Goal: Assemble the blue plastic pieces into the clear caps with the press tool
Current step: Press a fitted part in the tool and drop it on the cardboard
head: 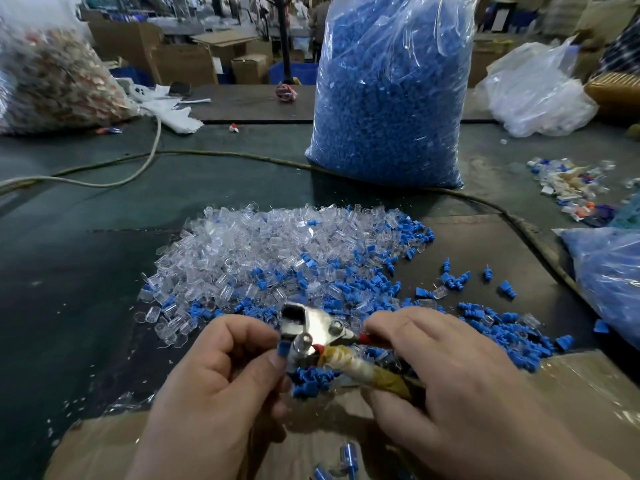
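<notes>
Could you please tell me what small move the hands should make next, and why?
Probably squeeze the handles: the left hand pinches a blue piece against a clear cap at the head of the press tool, and the right hand grips its taped handles.

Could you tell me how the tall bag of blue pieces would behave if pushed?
Packed full, the bag is probably heavy. Standing taller than its base is wide, it may slump or tip rather than slide. Its thin, crinkled film would likely deform under your hand.
</notes>
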The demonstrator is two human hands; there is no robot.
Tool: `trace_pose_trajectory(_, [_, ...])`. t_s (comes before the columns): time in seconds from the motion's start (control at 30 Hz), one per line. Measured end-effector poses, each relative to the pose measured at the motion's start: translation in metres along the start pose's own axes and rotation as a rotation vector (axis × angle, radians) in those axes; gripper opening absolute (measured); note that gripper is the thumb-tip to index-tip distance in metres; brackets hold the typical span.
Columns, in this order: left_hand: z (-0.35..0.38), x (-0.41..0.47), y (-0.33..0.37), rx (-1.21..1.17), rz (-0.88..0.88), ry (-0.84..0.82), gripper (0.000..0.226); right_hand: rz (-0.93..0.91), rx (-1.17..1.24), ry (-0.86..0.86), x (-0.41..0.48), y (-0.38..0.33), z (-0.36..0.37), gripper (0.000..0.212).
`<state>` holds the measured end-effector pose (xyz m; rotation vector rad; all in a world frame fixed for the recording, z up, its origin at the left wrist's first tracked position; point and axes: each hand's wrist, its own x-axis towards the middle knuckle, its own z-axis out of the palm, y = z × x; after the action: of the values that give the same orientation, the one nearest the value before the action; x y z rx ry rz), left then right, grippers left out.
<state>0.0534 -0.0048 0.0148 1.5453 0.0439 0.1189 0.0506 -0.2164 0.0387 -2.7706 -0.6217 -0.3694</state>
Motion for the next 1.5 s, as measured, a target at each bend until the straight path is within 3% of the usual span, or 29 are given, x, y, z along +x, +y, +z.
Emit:
trace_pose_trajectory(0.37, [-0.006,-0.001,-0.005,-0.005,0.118,-0.051,0.014,0.042,0.102,-0.217,-0.002,0.003,-0.008,0.064])
trace_pose_trajectory(0.6, [-0.009,-0.003,-0.008,0.033,0.143,-0.050,0.021,-0.005,0.037,-0.175,-0.003,0.002,-0.006,0.049])
trace_pose_trajectory(0.77, [-0.003,-0.009,-0.003,-0.004,0.089,-0.040,0.016,0.003,0.018,-0.150,0.000,0.000,-0.006,0.057])
trace_pose_trajectory(0.93, [-0.001,-0.012,-0.002,0.042,0.079,0.023,0.031,0.040,0.012,-0.103,-0.004,-0.001,0.001,0.052])
trace_pose_trajectory(1.07, [-0.001,-0.013,-0.002,0.030,-0.068,0.039,0.029,0.140,-0.089,-0.059,0.000,0.007,0.006,0.059])
trace_pose_trajectory(1.2, [0.003,-0.018,-0.004,0.358,-0.046,-0.079,0.017,0.173,-0.191,-0.150,0.009,0.009,0.010,0.068])
trace_pose_trajectory(1.37, [0.004,-0.018,-0.006,0.444,-0.009,-0.089,0.019,0.183,-0.203,-0.254,0.012,0.004,0.009,0.075])
trace_pose_trajectory(1.5, [0.008,-0.020,-0.006,0.489,0.055,-0.072,0.017,0.094,-0.091,-0.112,0.008,-0.012,0.003,0.056])
